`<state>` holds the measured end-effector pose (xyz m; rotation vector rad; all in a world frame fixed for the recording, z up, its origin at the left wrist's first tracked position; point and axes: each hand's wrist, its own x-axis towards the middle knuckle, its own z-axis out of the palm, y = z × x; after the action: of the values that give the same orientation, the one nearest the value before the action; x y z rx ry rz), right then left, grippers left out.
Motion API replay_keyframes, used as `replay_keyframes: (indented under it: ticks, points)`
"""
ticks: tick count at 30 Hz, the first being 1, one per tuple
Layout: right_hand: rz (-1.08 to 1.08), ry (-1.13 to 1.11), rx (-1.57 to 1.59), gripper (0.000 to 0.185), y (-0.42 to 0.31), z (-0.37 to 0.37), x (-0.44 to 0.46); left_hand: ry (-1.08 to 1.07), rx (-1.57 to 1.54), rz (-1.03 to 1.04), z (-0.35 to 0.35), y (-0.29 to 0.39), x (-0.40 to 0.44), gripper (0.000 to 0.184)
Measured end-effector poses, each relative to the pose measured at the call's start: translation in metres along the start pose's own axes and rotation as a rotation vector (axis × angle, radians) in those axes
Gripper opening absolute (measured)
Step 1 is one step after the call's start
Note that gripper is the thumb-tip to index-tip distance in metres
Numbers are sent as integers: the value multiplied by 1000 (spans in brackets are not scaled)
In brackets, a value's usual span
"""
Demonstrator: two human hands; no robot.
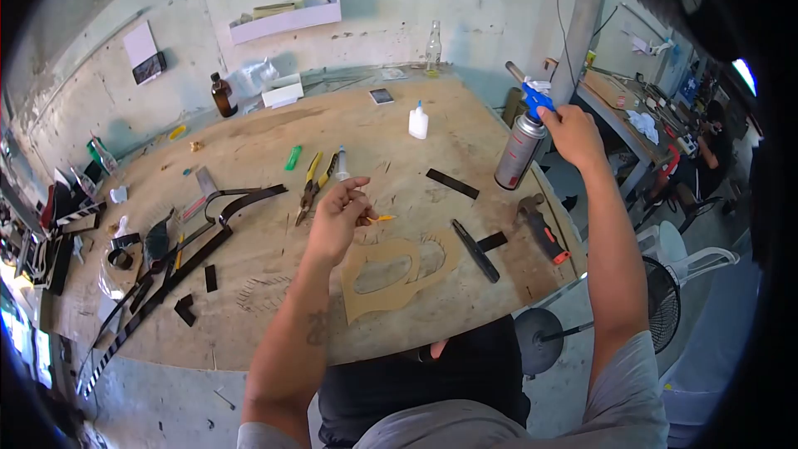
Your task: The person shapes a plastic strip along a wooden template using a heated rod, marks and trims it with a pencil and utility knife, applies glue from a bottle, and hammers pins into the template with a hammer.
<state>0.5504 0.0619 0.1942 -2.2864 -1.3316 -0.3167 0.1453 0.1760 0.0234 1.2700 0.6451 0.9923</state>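
My left hand [339,214] is over the middle of the wooden table, its fingers pinched on a small yellow item [381,218]. Below it lies a cut brown template [376,281] with curved openings. At the right, my right hand [573,135] is closed on the blue torch head [536,100] of a gas canister [521,152], which is upright at the table's right edge. Yellow-handled pliers [310,187] and a syringe [342,164] are just behind my left hand. To the right of the template are a black pen-like tool [475,251] and a hammer [542,231].
Black strips [166,287] cover the table's left side. A white glue bottle [418,122], green lighter [293,158] and brown bottle [223,95] stand or lie farther back. Beyond the right edge are a fan [661,303], a white chair [694,262] and another person [713,150] at a bench.
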Motion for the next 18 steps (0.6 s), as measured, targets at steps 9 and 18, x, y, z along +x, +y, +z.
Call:
replay_keyframes:
  ticks: [9,18]
  points:
    - [-97,55,911,68,31,111,-19,-19,3,-136,4,15,-12,31]
    - [110,95,745,70,32,143,27,76,581,140,1,-14,6,22]
